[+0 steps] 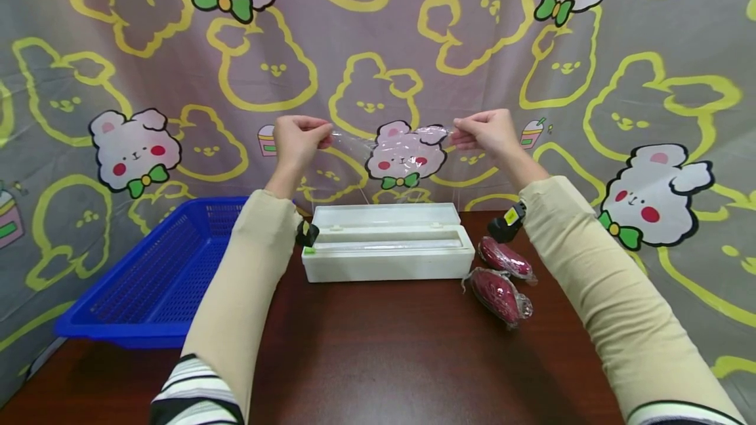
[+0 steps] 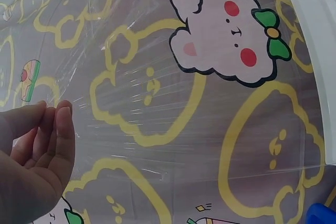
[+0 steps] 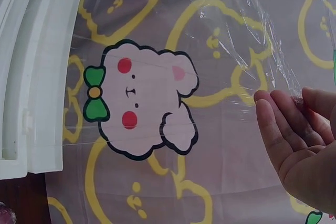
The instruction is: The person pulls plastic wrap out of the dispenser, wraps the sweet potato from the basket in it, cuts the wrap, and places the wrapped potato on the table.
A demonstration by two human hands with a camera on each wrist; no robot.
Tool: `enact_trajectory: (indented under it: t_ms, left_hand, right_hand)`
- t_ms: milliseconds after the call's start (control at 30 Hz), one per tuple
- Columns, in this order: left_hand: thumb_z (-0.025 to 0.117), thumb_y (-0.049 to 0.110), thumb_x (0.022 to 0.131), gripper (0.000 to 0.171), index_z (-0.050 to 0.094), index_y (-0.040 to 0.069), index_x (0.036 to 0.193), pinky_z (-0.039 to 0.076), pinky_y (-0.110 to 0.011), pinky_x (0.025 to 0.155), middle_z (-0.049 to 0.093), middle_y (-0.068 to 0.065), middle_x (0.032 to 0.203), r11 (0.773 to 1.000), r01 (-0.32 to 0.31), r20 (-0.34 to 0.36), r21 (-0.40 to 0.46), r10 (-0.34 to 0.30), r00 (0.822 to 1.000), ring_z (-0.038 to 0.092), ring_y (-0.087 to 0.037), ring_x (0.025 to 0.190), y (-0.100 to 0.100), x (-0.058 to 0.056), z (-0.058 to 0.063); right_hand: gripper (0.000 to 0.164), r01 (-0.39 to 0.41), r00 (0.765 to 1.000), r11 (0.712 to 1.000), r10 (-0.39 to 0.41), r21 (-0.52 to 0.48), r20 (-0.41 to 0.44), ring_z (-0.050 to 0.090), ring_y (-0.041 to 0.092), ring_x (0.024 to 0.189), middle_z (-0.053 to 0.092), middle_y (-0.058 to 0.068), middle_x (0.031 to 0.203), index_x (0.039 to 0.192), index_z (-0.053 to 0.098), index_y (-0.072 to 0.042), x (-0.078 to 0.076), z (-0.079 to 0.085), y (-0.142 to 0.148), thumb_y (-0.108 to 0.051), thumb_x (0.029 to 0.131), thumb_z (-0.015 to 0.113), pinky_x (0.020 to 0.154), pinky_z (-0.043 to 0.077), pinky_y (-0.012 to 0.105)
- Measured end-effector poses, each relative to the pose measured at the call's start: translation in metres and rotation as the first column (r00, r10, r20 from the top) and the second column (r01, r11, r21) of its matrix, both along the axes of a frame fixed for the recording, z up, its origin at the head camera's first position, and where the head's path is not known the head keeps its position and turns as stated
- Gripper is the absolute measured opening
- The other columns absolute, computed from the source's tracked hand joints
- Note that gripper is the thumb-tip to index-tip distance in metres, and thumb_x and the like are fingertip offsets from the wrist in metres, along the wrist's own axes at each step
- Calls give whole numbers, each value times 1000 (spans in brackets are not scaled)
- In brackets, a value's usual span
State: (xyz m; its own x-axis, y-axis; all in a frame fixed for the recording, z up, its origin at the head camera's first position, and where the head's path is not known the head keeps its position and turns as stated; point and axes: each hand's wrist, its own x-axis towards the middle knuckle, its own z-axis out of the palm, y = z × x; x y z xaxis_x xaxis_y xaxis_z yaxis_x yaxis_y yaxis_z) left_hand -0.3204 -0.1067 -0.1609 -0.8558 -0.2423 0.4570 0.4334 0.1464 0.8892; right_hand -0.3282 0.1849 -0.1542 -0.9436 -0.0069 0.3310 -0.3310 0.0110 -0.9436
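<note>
A sheet of clear cling film [image 1: 407,156] stretches between both hands, above and behind a white cling film dispenser [image 1: 390,266]. My left hand [image 1: 297,141] pinches its left top corner between thumb and fingers. At the other corner, my right hand [image 1: 489,133] pinches the film the same way. In the left wrist view, the film [image 2: 136,124] spreads taut from the fingertips toward the dispenser. The right wrist view shows it gathered in creases [image 3: 236,51] near the thumb. The dispenser's lid [image 1: 386,215] is raised, and a film roll [image 1: 390,245] lies inside.
Two dark red oblong items in clear film, one behind [image 1: 506,258] and one in front [image 1: 499,295], lie right of the dispenser. A blue plastic basket [image 1: 132,330] sits on the left of the brown table [image 1: 384,346]. A patterned curtain [image 1: 378,38] hangs behind.
</note>
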Motion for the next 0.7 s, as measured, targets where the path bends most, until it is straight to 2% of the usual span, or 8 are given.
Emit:
enact_trajectory:
  t_ms: [367, 700]
  left_hand:
    - [68, 0, 76, 19, 65, -11, 91, 50, -22, 56, 64, -7, 67, 999, 35, -39, 31, -33, 999, 60, -10, 53, 1, 5, 3]
    - [68, 2, 76, 19, 66, -10, 91, 51, -28, 62, 65, -9, 72, 997, 78, -92, -5, -78, 993, 61, -11, 56, 10, 20, 2]
  right_hand:
    - [19, -31, 999, 997, 29, -78, -20, 64, 20, 55, 64, 11, 59, 65, 65, -4, 5, 5, 2, 1, 83, 59, 54, 51, 30]
    - [18, -67, 997, 991, 62, -119, -48, 64, 21, 57, 64, 12, 61, 66, 67, -3, 12, 2, 15, 2, 82, 60, 56, 51, 30]
